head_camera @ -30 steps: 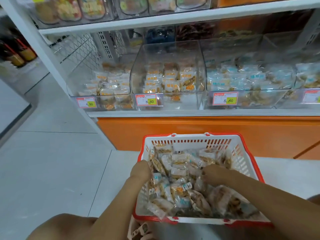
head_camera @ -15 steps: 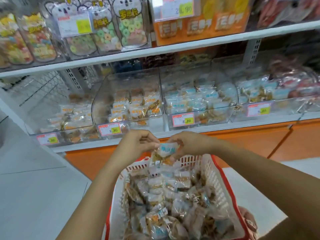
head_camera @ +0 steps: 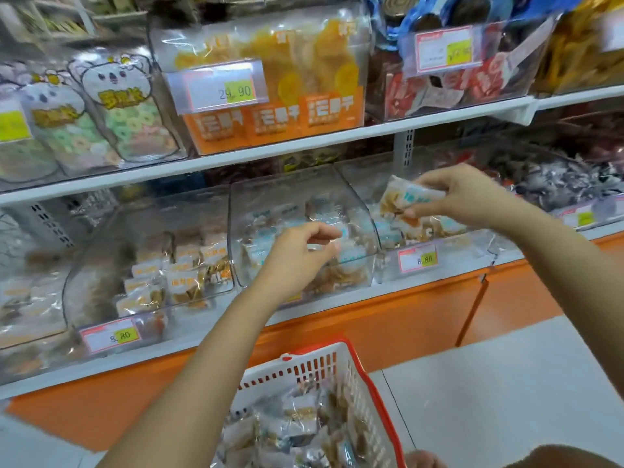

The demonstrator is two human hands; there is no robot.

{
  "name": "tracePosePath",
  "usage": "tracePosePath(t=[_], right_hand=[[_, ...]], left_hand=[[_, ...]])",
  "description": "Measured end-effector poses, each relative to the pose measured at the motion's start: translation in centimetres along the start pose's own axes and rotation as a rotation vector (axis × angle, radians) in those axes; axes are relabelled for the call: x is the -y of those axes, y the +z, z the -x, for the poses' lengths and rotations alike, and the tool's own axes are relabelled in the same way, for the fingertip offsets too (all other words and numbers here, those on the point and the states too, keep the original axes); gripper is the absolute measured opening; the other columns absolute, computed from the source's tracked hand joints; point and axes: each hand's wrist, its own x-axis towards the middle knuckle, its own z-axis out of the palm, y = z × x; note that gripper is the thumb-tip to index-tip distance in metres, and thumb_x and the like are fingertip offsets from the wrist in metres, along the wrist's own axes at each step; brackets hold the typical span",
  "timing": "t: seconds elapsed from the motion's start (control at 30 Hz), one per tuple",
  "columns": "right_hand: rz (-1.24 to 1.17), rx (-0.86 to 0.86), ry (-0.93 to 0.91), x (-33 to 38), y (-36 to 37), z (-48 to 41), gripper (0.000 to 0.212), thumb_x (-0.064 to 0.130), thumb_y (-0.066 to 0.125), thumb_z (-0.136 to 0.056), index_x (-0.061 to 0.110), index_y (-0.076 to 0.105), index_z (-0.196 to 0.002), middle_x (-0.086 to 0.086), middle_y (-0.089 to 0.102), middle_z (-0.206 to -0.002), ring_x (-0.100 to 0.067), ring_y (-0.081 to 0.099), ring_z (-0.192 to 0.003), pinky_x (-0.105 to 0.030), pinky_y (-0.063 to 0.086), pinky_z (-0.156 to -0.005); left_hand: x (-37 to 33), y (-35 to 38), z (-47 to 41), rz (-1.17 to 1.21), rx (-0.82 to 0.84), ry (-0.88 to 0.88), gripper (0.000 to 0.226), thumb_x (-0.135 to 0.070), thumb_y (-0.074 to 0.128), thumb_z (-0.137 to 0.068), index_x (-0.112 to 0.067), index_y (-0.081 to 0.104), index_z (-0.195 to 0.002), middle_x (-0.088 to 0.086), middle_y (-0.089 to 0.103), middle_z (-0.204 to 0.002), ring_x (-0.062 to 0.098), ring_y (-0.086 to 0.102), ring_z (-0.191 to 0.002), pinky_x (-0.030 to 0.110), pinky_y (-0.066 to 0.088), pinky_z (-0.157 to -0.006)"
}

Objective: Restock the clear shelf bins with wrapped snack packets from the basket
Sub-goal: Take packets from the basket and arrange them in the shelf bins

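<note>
Hands of a person stood raised in front of a shop shelf (head_camera: pixel 371 288) lined with clear bins, seen from over their own arms. The right hand (head_camera: pixel 469 197) held one wrapped snack packet (head_camera: pixel 408 196) up over the open top of the right-hand bin (head_camera: pixel 472 246), its grip pinching the packet's right end between thumb and fingertips. The left hand (head_camera: pixel 297 255) hovered lower, in front of the middle bin (head_camera: pixel 304 192), with thumb and forefinger drawn close and the other fingers loosely curled. That part was blurred, and I could not tell whether this grip held anything.

The packet lay roughly level, its long axis running along the shelf front. Its free end pointed towards the person's left, at the middle bin, and its blue-printed face was turned outwards to the viewer. Similar blue-labelled packets sat in both the middle and right-hand bins, while the bin further left (head_camera: pixel 152 265) held orange-labelled ones.

Below, a white basket (head_camera: pixel 324 364) with a red rim stood heaped with more wrapped packets, so the restocking looked far from finished. The step in hand seemed to be placing this one packet. The next move would probably call for lowering it past the bin's clear front wall onto the matching pile, loosening the pinch, then reaching back down to the basket.
</note>
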Motion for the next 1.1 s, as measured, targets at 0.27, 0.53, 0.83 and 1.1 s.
tracePosePath(t=[0.27,0.53,0.83,1.1], right_hand=[[0.299,0.151,0.224,-9.7,-0.2,-7.0,0.051,0.023,0.084,-0.071,0.004,0.068,-0.116,-0.003,0.066,-0.094,-0.021,0.055,-0.092,-0.021,0.040,-0.071],[0.601,0.374,0.291,-12.9,3.1,-10.5,0.041,0.013,0.076,-0.078,0.012,0.068,-0.118,-0.008,0.067,-0.117,-0.022,0.062,-0.101,-0.032,0.050,-0.092],[0.691,0.156,0.131,-12.2,4.5,-9.9,0.055,0.019,0.084,-0.068,0.015,0.051,-0.112,-0.007,0.043,-0.117,-0.023,0.042,-0.105,-0.033,0.042,-0.090],[0.484,0.068,-0.088,-4.6,5.1,-4.6,0.031,0.020,0.065,-0.088,0.014,0.041,-0.069,-0.001,0.045,-0.063,-0.015,0.041,-0.057,-0.027,0.029,-0.049]], left_hand=[[1.0,6.3,-4.3,-0.214,0.179,-0.026,0.035,-0.026,0.059,-0.093,-0.021,0.057,-0.128,-0.008,0.055,-0.128,0.009,0.050,-0.118,0.021,0.037,-0.094],[3.1,7.6,-5.5,-0.267,0.137,0.000,0.031,-0.016,0.060,-0.091,-0.025,0.062,-0.121,-0.009,0.057,-0.129,0.006,0.051,-0.116,0.019,0.038,-0.097],[3.5,7.5,-5.4,-0.132,0.080,0.014,0.027,-0.011,0.062,-0.089,-0.026,0.064,-0.112,-0.015,0.059,-0.109,-0.004,0.053,-0.098,0.002,0.042,-0.080],[3.6,5.4,1.7,0.109,-0.146,0.038,0.015,-0.021,0.060,-0.092,-0.020,0.061,-0.077,-0.010,0.061,-0.079,-0.001,0.055,-0.072,0.011,0.044,-0.067]])
